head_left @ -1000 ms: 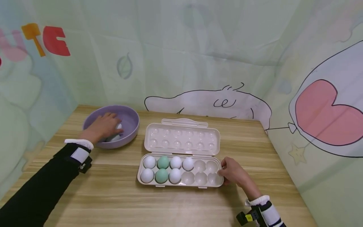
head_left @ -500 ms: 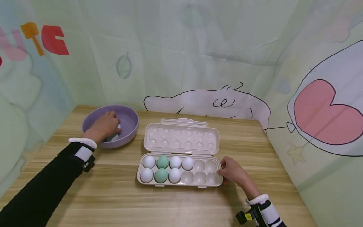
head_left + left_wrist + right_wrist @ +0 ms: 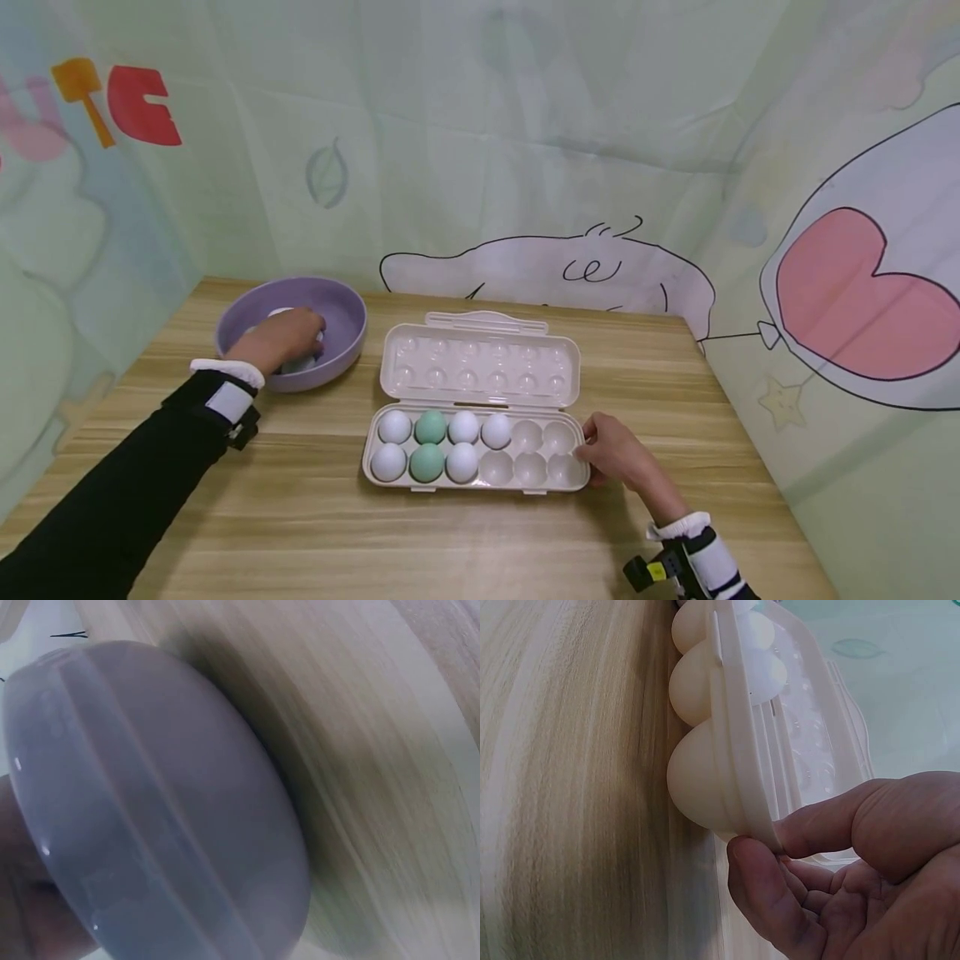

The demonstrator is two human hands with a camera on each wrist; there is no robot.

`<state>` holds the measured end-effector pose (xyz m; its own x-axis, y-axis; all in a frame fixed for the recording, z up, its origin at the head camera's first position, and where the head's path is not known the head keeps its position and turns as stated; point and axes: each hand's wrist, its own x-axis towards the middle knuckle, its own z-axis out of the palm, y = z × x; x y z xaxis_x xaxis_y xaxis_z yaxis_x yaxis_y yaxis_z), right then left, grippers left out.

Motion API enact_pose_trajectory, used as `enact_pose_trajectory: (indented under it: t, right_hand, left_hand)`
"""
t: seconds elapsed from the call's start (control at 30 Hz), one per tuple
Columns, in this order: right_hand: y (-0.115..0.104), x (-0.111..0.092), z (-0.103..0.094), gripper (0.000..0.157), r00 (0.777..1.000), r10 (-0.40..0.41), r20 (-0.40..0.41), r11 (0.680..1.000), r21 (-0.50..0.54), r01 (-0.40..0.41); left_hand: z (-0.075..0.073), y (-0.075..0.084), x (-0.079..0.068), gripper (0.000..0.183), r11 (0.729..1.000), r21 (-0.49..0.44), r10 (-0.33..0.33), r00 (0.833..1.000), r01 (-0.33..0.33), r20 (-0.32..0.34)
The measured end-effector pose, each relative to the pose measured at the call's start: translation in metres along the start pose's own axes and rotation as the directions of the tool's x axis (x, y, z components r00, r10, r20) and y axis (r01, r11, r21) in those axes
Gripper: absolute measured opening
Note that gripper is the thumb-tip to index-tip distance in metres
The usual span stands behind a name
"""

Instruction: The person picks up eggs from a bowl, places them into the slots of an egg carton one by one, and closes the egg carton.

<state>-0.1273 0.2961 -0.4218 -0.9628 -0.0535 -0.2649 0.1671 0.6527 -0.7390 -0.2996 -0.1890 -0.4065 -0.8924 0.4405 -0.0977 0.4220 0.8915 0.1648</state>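
My left hand [image 3: 285,337] is inside the purple bowl [image 3: 347,321], its fingers curled down round a pale egg that they mostly hide. A white egg [image 3: 279,312] shows behind the knuckles, and another pale egg [image 3: 298,364] lies below the hand. The left wrist view is mostly the outer wall of the bowl [image 3: 172,802]. At the table's middle an egg carton [image 3: 480,487] lies with its lid [image 3: 482,367] folded back. White eggs [image 3: 462,463] and two green eggs [image 3: 427,463] fill its left side. My right hand [image 3: 855,877] pinches the carton's right end between thumb and fingers.
Several bare cups [image 3: 531,471] make up the carton's right side. The wooden table [image 3: 480,542] meets a printed cloth backdrop [image 3: 450,183] at the rear and both sides.
My left hand, spread over the eggs at first, has curled its fingers and shifted slightly right inside the bowl, uncovering a white egg behind it. The right hand keeps its hold on the carton.
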Motion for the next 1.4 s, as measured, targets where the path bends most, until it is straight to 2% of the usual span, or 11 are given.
enact_pose_trajectory:
  t: [0.13, 0.3, 0.47, 0.6, 0.77, 0.87, 1.03, 1.13, 1.4]
  right_hand:
    - [-0.001, 0.0, 0.0, 0.016, 1.0, -0.003, 0.007, 1.0, 0.003, 0.003]
    - [-0.001, 0.0, -0.001, 0.016, 1.0, -0.008, 0.019, 1.0, 0.025, 0.008]
    - [0.0, 0.0, -0.001, 0.015, 1.0, -0.017, 0.022, 0.999, 0.038, 0.016]
    - [0.0, 0.0, -0.001, 0.013, 1.0, -0.023, 0.012, 0.999, 0.024, 0.023]
    - [0.0, 0.0, -0.001, 0.012, 1.0, -0.021, 0.011, 0.999, 0.026, 0.021]
    - [0.001, 0.0, -0.001, 0.012, 1.0, -0.02, 0.019, 0.999, 0.038, 0.02]
    - [0.001, 0.0, -0.001, 0.012, 0.999, -0.019, 0.028, 0.999, 0.042, 0.018]
    - [0.001, -0.001, -0.001, 0.012, 0.999, -0.023, 0.03, 0.999, 0.042, 0.022]
    - [0.001, 0.0, -0.001, 0.014, 0.999, -0.028, 0.024, 0.999, 0.047, 0.027]
  left_hand:
    - [-0.002, -0.001, 0.001, 0.016, 0.999, -0.051, -0.018, 1.0, 0.017, -0.005]
    - [-0.009, 0.0, -0.001, 0.026, 0.994, -0.108, 0.023, 0.994, -0.034, -0.102]
    - [-0.025, 0.008, -0.003, 0.036, 0.987, -0.144, 0.041, 0.974, -0.074, -0.221]
    - [-0.04, 0.021, -0.008, 0.039, 0.976, -0.213, -0.004, 0.973, -0.046, -0.231]
    - [-0.058, 0.049, -0.019, 0.043, 0.942, -0.335, -0.09, 0.977, 0.021, -0.193]
    - [-0.069, 0.071, -0.025, 0.045, 0.917, -0.4, -0.094, 0.977, 0.011, -0.19]
    - [-0.085, 0.108, -0.034, 0.045, 0.878, -0.475, -0.045, 0.977, -0.06, -0.208]
    - [-0.091, 0.131, -0.038, 0.039, 0.85, -0.515, -0.015, 0.973, -0.108, -0.228]
    - [-0.099, 0.177, -0.049, 0.031, 0.774, -0.583, 0.069, 0.949, -0.245, -0.308]
